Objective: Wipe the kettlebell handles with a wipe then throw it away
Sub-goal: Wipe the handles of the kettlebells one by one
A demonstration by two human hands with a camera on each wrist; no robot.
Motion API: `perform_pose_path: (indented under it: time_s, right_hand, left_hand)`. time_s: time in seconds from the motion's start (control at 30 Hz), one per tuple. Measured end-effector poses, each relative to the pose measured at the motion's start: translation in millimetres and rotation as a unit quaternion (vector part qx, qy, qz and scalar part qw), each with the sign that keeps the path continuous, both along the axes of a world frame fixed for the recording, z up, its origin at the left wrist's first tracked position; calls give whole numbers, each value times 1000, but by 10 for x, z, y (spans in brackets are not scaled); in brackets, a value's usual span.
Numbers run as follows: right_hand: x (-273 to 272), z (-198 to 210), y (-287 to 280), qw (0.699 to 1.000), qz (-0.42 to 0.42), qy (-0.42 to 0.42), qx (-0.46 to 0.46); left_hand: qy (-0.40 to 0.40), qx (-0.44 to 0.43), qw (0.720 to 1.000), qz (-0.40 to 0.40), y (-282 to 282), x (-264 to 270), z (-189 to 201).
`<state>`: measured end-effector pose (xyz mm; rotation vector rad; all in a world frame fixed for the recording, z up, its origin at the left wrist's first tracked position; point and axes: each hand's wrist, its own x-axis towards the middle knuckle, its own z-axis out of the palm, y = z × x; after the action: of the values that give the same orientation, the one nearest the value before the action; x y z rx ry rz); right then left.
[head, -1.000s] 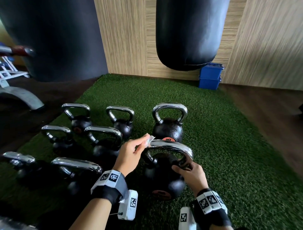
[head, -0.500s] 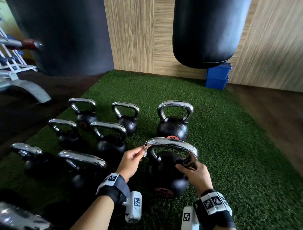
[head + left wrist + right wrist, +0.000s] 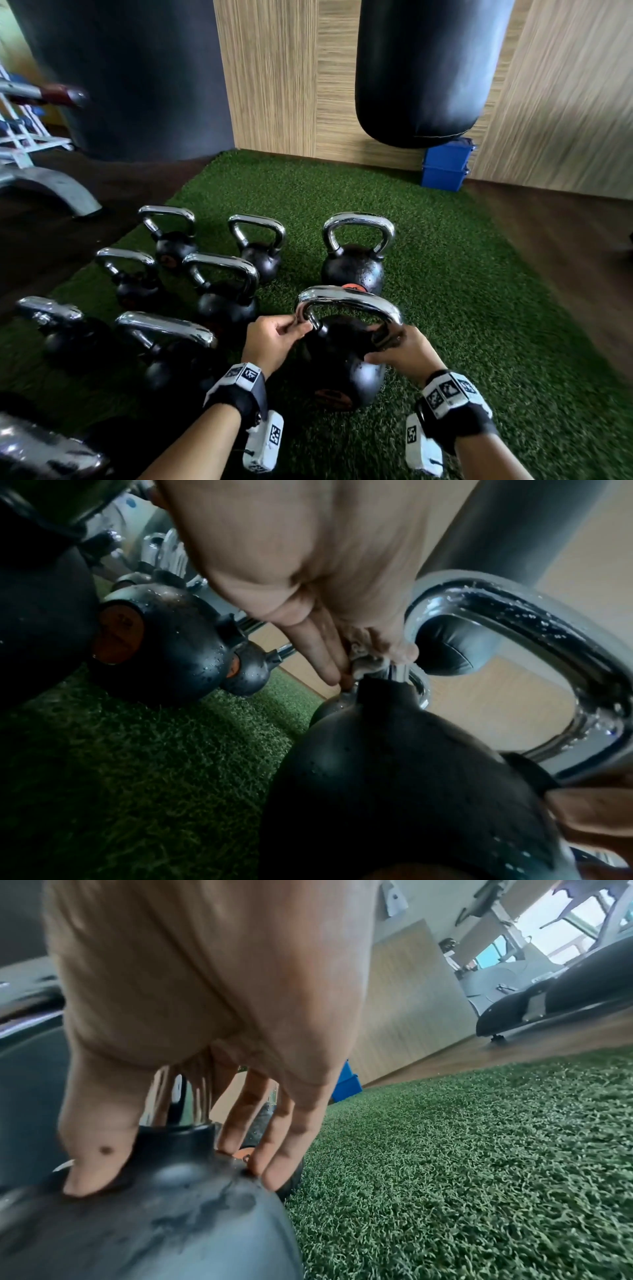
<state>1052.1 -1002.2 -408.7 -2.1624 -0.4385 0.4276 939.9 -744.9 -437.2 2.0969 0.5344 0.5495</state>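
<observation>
The nearest black kettlebell [image 3: 342, 363] stands on green turf, and its chrome handle [image 3: 349, 299] arches between my hands. My left hand [image 3: 274, 337] pinches a small crumpled white wipe [image 3: 366, 660] against the handle's left leg, just above the ball. In the left wrist view the wet chrome handle [image 3: 548, 620] shows droplets. My right hand [image 3: 402, 353] rests on the ball at the base of the handle's right leg. Its thumb and fingers [image 3: 284, 1153] straddle that leg and press on the black ball [image 3: 164, 1218].
Several more chrome-handled kettlebells [image 3: 219, 291] stand in rows to the left and behind on the turf [image 3: 479, 308]. A black punching bag [image 3: 421, 68] hangs ahead, and blue bins [image 3: 445, 168] sit by the wooden wall. A grey machine base [image 3: 51, 188] lies at far left.
My left hand has slid the wipe from the top left of the handle down its left leg toward the ball. The right hand has stayed at the right leg.
</observation>
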Motion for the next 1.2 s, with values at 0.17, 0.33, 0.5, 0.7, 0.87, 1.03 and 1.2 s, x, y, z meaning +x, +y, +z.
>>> perform_pose_path:
  time_s: [0.17, 0.33, 0.5, 0.7, 0.87, 1.03, 1.2]
  right_hand:
    - [-139, 97, -177, 996, 41, -54, -53]
    - [-348, 171, -160, 979, 147, -96, -103]
    - [-454, 212, -18, 981, 173, -63, -61]
    - [-179, 203, 237, 996, 28, -79, -21]
    - [-227, -3, 457, 997, 23, 17, -75]
    - [-250, -100, 438, 994, 43, 71, -67]
    - [-239, -180, 425, 994, 54, 53, -79]
  left_hand:
    - [5, 33, 999, -7, -85, 245, 112]
    - [80, 118, 988, -53, -277, 613, 439]
    - [80, 124, 985, -92, -480, 726, 500]
    - [92, -81, 977, -174, -313, 661, 401]
    - [76, -8, 989, -130, -316, 721, 367]
    - [24, -95, 988, -115, -329, 866, 562]
    - [-3, -161, 979, -125, -317, 907, 526]
